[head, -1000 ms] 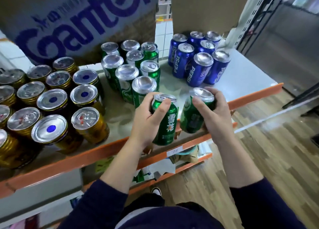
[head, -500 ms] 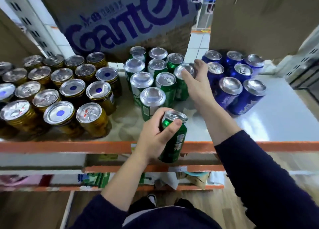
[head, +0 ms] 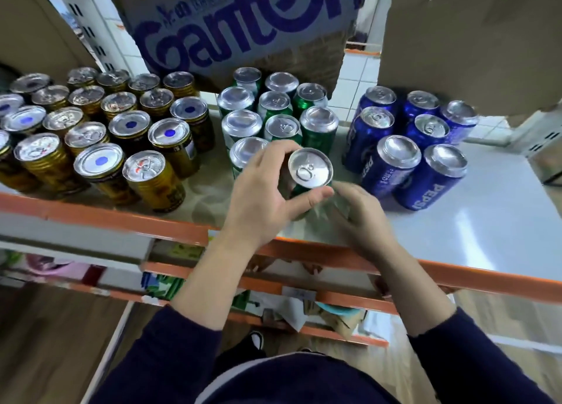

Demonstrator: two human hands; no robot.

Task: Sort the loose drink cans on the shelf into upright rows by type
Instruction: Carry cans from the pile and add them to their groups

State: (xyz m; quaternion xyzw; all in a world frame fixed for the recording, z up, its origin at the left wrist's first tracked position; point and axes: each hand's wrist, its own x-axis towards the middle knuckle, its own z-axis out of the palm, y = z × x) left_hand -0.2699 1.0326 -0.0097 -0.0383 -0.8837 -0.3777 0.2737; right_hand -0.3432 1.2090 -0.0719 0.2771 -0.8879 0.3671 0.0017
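While your left hand (head: 261, 196) curls thumb and fingers round the upright green can (head: 310, 168) in front of the green rows (head: 273, 105), your right hand (head: 362, 212) sits just beside it, blurred; its finger state cannot be told.

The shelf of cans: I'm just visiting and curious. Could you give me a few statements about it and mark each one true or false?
1. The left hand grips a green can. True.
2. The blue cans stand left of the green cans. False: they stand to the right, and the gold cans are on the left.
3. The held can lies on its side. False: its top faces up.
4. A cardboard box with purple lettering sits behind the green cans. True.
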